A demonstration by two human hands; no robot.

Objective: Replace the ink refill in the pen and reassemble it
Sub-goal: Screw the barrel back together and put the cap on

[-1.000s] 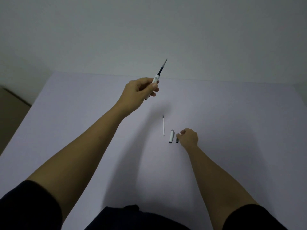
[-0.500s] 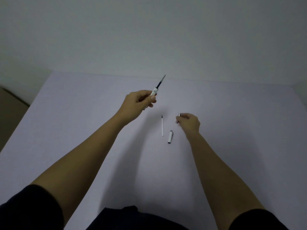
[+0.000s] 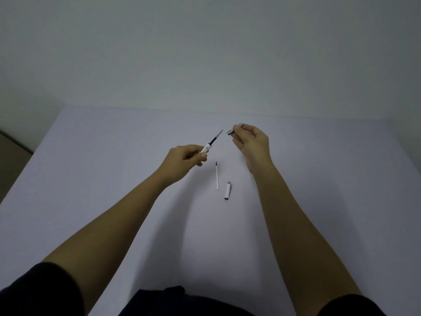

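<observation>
Gripping the pen barrel (image 3: pixel 206 148), left hand (image 3: pixel 184 159); right hand (image 3: pixel 251 142) pinches the tip piece (image 3: pixel 230 132).

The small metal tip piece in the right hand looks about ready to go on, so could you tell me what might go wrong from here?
1. The tip piece is pinched only at its end by the right hand, above the table; it could slip and roll away.
2. The refill juts bare from the barrel in the left hand; a misaligned push could bend its point.
3. The loose refill and cap could be knocked.
</observation>
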